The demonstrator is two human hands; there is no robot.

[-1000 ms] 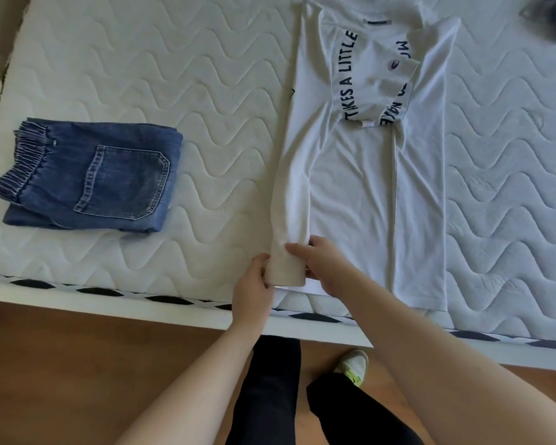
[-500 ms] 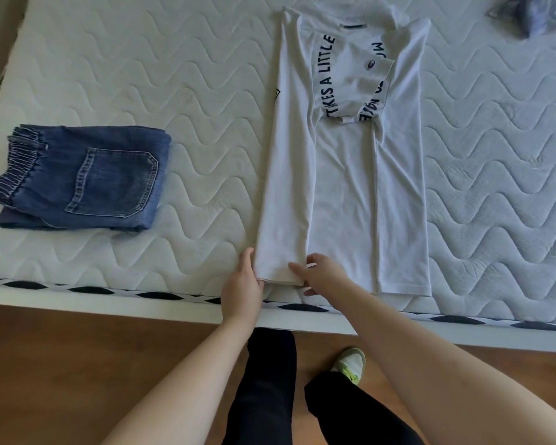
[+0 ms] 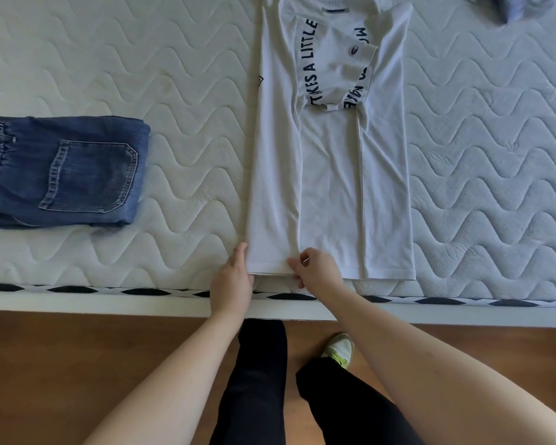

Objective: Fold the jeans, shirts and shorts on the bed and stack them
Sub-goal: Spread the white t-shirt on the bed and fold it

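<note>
A: Where is the white shirt lying?

B: It is lying flat on the quilted mattress, collar end pointing away from the person and hem sitting at the near edge of the bed. Both long sides are lying folded inward, forming a narrow strip. A sleeve with dark lettering is resting across the upper part.

A: What is the left hand doing?

B: It is resting against the lower left corner of the shirt, at the outer edge of the left folded panel. The fingers are lying fairly straight along that edge. I cannot tell whether the thumb is pinching the hem.

A: And the right hand?

B: It is gripping the hem at the inner edge of the same folded panel, with fingers curling around the fabric.

A: Where are the folded jeans sitting?

B: They are lying on the mattress well to the left of the shirt, back pocket facing up, apart from both hands.

A: Is anything else showing?

B: A bluish-grey garment is lying at the far right corner, mostly cut off. The person is standing on a wooden floor in dark trousers, with one shoe showing.
</note>
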